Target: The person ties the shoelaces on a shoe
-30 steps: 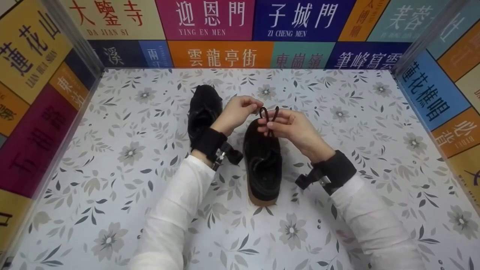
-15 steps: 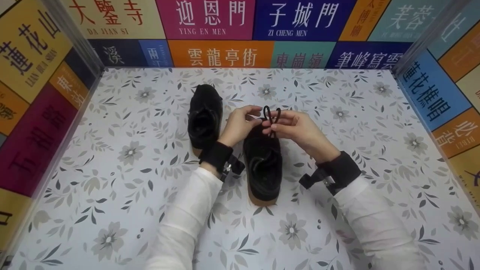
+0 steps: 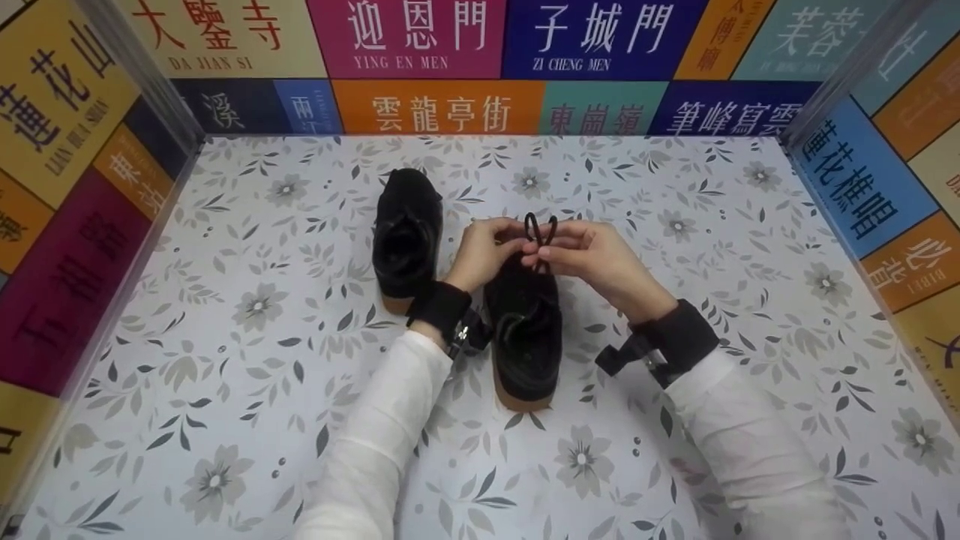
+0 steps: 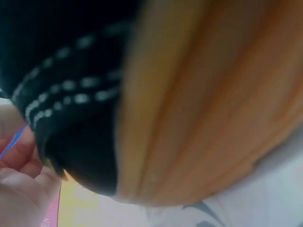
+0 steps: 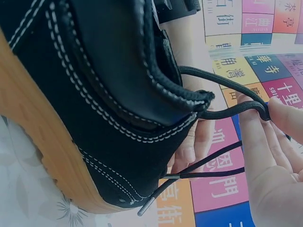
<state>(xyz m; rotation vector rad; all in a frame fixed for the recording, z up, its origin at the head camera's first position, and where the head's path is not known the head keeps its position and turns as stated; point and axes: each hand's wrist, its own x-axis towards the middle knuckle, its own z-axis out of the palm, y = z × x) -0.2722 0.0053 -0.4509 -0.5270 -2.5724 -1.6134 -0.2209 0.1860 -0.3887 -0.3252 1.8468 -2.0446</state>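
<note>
A black shoe (image 3: pixel 529 337) with white stitching and a tan sole stands between my forearms. Its dark shoelace (image 3: pixel 531 225) rises in loops above the lacing. My right hand (image 3: pixel 596 259) pinches the shoelace between thumb and fingers, as the right wrist view shows clearly. My left hand (image 3: pixel 484 251) is at the other side of the toe, its fingertips close to the loops and to my right fingers. In the right wrist view my left fingers (image 5: pixel 189 153) show partly behind the shoe, and a metal-tipped lace end (image 5: pixel 147 206) hangs by the toe. Whether my left hand grips the lace is unclear.
A second black shoe (image 3: pixel 409 232) stands to the left, close to my left wrist. Dark camera straps (image 3: pixel 673 336) are on both wrists. The tabletop (image 3: pixel 262 360) has a floral print, and colourful panels with characters (image 3: pixel 442 109) wall the back and sides.
My left hand has moved right and slightly down, closer to the loops and my right fingers. My right hand keeps its hold on the shoelace and has barely shifted.
</note>
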